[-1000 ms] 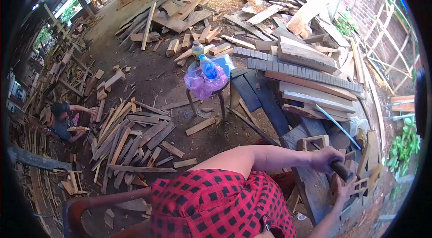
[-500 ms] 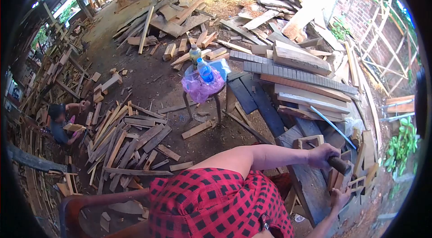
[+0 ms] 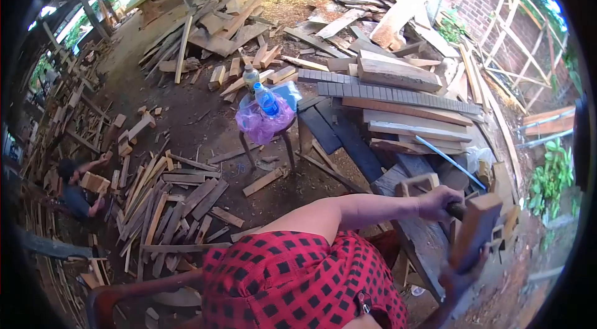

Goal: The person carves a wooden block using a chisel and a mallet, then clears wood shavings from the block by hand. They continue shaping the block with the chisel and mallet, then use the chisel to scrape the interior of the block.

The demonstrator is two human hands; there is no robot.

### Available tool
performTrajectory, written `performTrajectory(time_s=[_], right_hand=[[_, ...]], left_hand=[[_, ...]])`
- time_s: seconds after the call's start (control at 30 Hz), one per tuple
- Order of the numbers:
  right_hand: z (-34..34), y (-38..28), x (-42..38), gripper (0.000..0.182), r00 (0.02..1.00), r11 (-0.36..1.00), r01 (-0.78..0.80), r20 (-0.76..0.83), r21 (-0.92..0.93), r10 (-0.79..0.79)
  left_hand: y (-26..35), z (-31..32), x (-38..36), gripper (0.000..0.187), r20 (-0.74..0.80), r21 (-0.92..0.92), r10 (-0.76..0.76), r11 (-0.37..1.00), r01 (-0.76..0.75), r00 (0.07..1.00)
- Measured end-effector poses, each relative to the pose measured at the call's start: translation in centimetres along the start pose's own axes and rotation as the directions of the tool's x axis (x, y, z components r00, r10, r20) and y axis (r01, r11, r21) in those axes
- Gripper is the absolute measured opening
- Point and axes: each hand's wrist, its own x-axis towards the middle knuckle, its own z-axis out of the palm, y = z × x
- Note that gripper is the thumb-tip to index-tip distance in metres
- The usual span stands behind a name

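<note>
My left hand is closed around a dark handle; the handle's far end is hidden behind a wooden block. That brown block, with a dark side face, stands on a slant toward the camera. At its lower end is my right hand, blurred, with fingers wrapped round the block. Beneath both hands lies a dark plank bench. A small pale wooden frame rests on it just beyond my left hand. More small wooden pieces show behind the block, partly covered.
A stool with a pink plastic bag carries a blue-labelled bottle. Stacked boards lie beyond the bench, with a blue-white pipe. Scrap wood covers the ground at left, where another person handles a wooden block.
The wooden block now stands up in my right hand, in front of the dark-handled thing. My left hand stays near the same spot. The whole view has shifted slightly.
</note>
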Motion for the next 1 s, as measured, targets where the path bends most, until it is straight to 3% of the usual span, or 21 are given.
performTrajectory(time_s=[0.1, 0.13, 0.17, 0.23, 0.27, 0.33, 0.4, 0.47, 0.5, 0.57, 0.63, 0.67, 0.7, 0.73, 0.83, 0.93, 1.0], right_hand=[[-0.3, 0.0, -0.4, 0.094, 0.994, 0.991, -0.1, -0.032, 0.083, 0.103], [-1.3, 0.1, -0.6, 0.092, 0.981, 0.96, -0.129, -0.11, 0.25, 0.161], [-2.3, 0.2, -0.6, 0.09, 0.958, 0.901, -0.133, -0.181, 0.413, 0.225], [-4.5, -1.2, -0.4, 0.085, 0.91, 0.881, -0.021, -0.355, 0.472, 0.212], [-4.4, -3.8, 0.7, 0.08, 0.858, 0.848, 0.115, -0.482, 0.517, 0.177], [-3.7, -3.3, 0.3, 0.08, 0.858, 0.783, 0.132, -0.466, 0.608, 0.217], [-0.7, 0.2, -1.1, 0.08, 0.873, 0.791, -0.01, -0.382, 0.611, 0.305], [1.6, -2.9, -0.5, 0.084, 0.97, 0.931, -0.18, -0.098, 0.318, 0.221], [1.1, -3.1, -0.6, 0.084, 0.969, 0.93, -0.182, -0.104, 0.319, 0.225], [-0.1, -3.6, 0.0, 0.083, 0.878, 0.712, -0.444, 0.105, 0.544, 0.468], [-2.2, 0.6, -1.0, 0.074, 0.866, 0.803, -0.385, -0.123, 0.456, 0.485], [-3.7, 3.6, -1.0, 0.071, 0.857, 0.813, -0.248, -0.273, 0.526, 0.438], [-5.0, 2.0, -0.6, 0.076, 0.873, 0.707, -0.077, -0.294, 0.703, 0.388], [-3.8, 0.8, -0.5, 0.076, 0.884, 0.694, -0.081, -0.271, 0.715, 0.382], [-1.0, -3.6, -0.9, 0.079, 0.976, 0.788, 0.099, -0.215, 0.607, 0.044], [0.6, -4.0, -1.6, 0.081, 0.97, 0.815, 0.242, -0.165, 0.527, -0.181], [2.1, -2.0, -1.8, 0.082, 0.976, 0.894, -0.209, 0.026, 0.397, 0.217]], left_hand=[[-1.0, 0.3, -0.1, 0.023, 0.025, -0.021, -0.02, 1.0, 0.021, 0.999], [-1.3, 0.6, -0.5, 0.022, 0.041, -0.06, -0.041, 0.997, 0.043, 0.998], [-1.6, 0.5, -0.6, 0.022, 0.055, 0.02, -0.02, 1.0, 0.019, 0.998], [-1.6, 0.6, -0.5, 0.021, 0.062, -0.01, -0.026, 1.0, 0.027, 0.998], [-1.5, 0.6, -0.5, 0.02, 0.063, -0.034, -0.033, 0.999, 0.035, 0.997], [-1.3, 0.4, -0.4, 0.019, 0.083, -0.046, -0.045, 0.998, 0.049, 0.996], [-2.0, 0.6, -0.5, 0.02, 0.056, 0.011, -0.047, 0.999, 0.047, 0.997], [-2.4, 1.0, -0.8, 0.021, 0.074, -0.05, -0.042, 0.998, 0.046, 0.996], [-1.7, 0.7, -1.0, 0.021, 0.097, -0.013, -0.056, 0.998, 0.058, 0.994], [-1.9, 0.3, -0.8, 0.023, 0.106, -0.025, -0.059, 0.998, 0.062, 0.993], [-2.0, 0.7, -0.6, 0.023, 0.092, -0.088, -0.075, 0.993, 0.083, 0.993], [-1.7, 0.4, -0.6, 0.023, 0.084, -0.157, -0.084, 0.983, 0.096, 0.993], [-0.7, 0.0, -0.6, 0.023, 0.065, -0.08, -0.074, 0.994, 0.079, 0.995], [-0.1, -0.3, -0.5, 0.023, 0.043, -0.063, -0.083, 0.994, 0.086, 0.996], [0.2, -0.2, -0.3, 0.023, 0.003, -0.104, -0.048, 0.993, 0.048, 0.999], [0.4, -0.3, -0.4, 0.023, 0.026, -0.018, -0.052, 0.998, 0.053, 0.998], [0.2, -0.3, -0.5, 0.023, 0.03, -0.043, -0.058, 0.997, 0.059, 0.998]])
